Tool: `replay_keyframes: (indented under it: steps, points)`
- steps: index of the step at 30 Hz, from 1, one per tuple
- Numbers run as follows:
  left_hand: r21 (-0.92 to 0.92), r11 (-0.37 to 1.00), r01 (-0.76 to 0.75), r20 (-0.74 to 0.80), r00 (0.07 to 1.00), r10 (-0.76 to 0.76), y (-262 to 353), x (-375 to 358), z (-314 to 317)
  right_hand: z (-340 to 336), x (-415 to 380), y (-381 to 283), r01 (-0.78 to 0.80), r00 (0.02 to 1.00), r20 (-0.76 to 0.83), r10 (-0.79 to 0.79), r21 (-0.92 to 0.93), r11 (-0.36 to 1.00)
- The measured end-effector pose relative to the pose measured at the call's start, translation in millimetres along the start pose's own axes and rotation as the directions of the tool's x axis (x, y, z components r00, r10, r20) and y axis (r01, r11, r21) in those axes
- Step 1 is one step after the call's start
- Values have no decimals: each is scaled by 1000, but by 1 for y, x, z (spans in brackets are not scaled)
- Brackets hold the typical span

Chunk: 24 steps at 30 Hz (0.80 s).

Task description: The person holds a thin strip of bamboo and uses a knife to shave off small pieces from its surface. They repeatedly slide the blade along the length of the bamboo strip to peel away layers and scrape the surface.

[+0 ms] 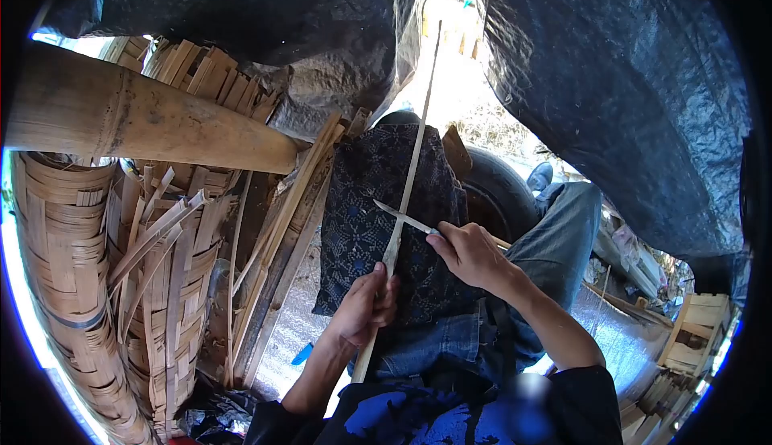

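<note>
The head view shows, nearest, a dark shirt (450, 417) with a blue print, and the jeans (555, 240). The left hand (366, 304) is closed around a long, pale strip (412, 176), thumb on top. The strip's near end runs down toward the shirt; its thin far end points up and away into the bright gap. The right hand (466, 256) is closed around the handle of a knife (406, 218). The blade crosses the strip just beyond the left hand, its tip pointing left; whether it touches cannot be told. Under both lies a dark patterned cloth (362, 228) over the lap. Left of it lean long slats (281, 240), then woven baskets (72, 244), with a thick bamboo pole (185, 123) above them. Beyond the cloth, to the right, are a tyre (504, 184) and a shoe (540, 176). A wooden crate (696, 332) stands at far right. Dark tarp (619, 99) hangs across the top, parted around the gap.
</note>
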<state>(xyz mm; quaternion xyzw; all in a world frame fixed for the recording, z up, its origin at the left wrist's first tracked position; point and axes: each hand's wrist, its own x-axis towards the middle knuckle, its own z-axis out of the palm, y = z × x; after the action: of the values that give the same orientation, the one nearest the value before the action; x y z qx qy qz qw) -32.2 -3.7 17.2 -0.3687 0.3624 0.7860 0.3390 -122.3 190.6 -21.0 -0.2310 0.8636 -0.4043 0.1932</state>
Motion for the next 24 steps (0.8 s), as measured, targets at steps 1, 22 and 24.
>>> replay_keyframes:
  steps: [1,22,24]
  points:
    - [0,1000,-4,10,1000,4,-1,0,-1,1,0,-1,-19,999,32,20,-23,1000]
    - [409,902,-143,-148,964,220,-15,3,11,17,28,0,-92,994,-81,77,-200,976]
    - [423,895,-139,-151,963,221,-13,1,11,13,38,4,-83,994,-91,66,-193,978]
